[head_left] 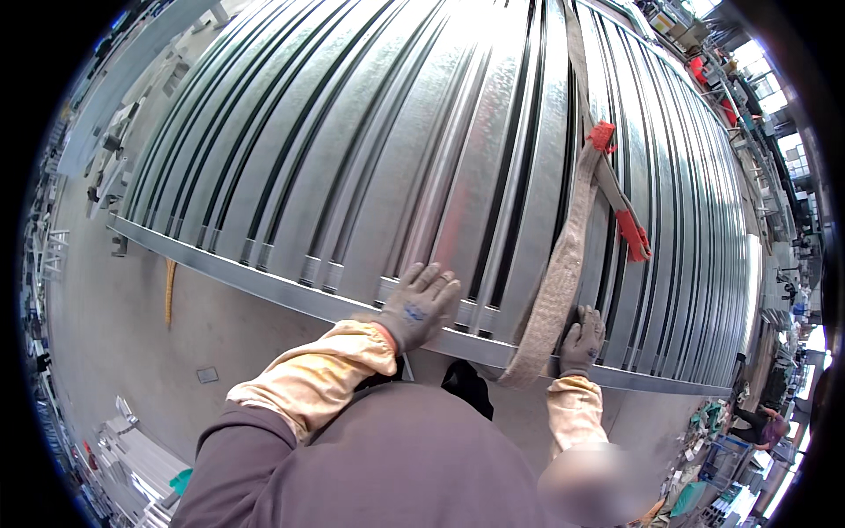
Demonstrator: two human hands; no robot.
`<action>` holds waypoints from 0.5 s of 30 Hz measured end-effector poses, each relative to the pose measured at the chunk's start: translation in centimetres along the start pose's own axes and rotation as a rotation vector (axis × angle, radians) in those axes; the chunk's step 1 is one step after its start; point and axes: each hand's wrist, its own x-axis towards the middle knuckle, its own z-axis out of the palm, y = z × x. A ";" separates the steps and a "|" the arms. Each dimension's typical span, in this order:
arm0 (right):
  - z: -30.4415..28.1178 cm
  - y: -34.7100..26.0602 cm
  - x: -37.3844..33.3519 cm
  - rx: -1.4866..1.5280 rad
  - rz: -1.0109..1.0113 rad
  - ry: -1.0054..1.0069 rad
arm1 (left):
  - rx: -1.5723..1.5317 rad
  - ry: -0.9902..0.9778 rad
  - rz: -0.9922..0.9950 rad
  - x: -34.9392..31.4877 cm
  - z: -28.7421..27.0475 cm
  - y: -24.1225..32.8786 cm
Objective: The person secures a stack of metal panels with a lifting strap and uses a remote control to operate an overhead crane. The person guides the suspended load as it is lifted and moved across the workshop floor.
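A large ribbed metal panel (365,220) with long silvery slats and dark gaps fills the view before me. Its near side ends in a flat metal edge rail (290,297). My left hand (418,306), in a grey work glove, lies open on the slats just past this rail, fingers stretched. On the right, my right hand (583,341), also gloved, rests on the panel's near edge with its fingers extended. Just left of it, a worn beige lifting strap (563,273) runs over the panel and hangs past the rail. Red wrapping (632,235) covers parts of the strap.
A yellow strap (169,290) dangles below the rail at the left. Stacked metal profiles (132,458) stand at the lower left. Far right, another person (767,428) is near cluttered racks and a blue frame. Grey concrete floor (238,343) shows below the panel.
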 end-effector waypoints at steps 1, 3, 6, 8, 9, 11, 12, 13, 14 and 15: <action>0.0 -0.1 -0.1 -0.010 0.011 0.006 | -0.039 -0.021 -0.007 0.7 -1.6 0.0; 0.4 0.0 -0.3 -0.062 0.034 0.001 | -0.053 -0.011 -0.002 0.9 -4.0 -1.2; 0.6 -0.4 -0.4 -0.084 0.024 0.031 | -0.005 0.160 -0.123 -1.9 -6.6 -4.7; 0.8 -0.7 -0.2 -0.094 0.021 0.040 | 0.093 0.103 -0.146 -5.1 -6.4 -7.8; 0.9 -0.8 -0.2 -0.102 0.011 0.042 | 0.123 0.044 -0.131 -6.6 -6.1 -9.0; 0.9 -0.3 -0.3 -0.120 -0.003 0.059 | 0.104 -0.028 -0.100 -7.2 -7.2 -10.4; 1.0 -0.6 -0.3 -0.081 0.009 0.062 | 0.091 0.003 -0.124 -7.0 -8.0 -11.0; 1.0 -0.5 -0.3 -0.086 0.015 0.051 | 0.071 0.037 -0.146 -6.4 -8.8 -11.5; 1.1 -0.4 -0.4 -0.091 0.022 0.041 | 0.050 0.071 -0.167 -6.2 -9.5 -12.0; 1.0 -0.3 -0.5 -0.108 0.021 0.043 | 0.109 0.147 -0.193 -6.4 -10.1 -13.0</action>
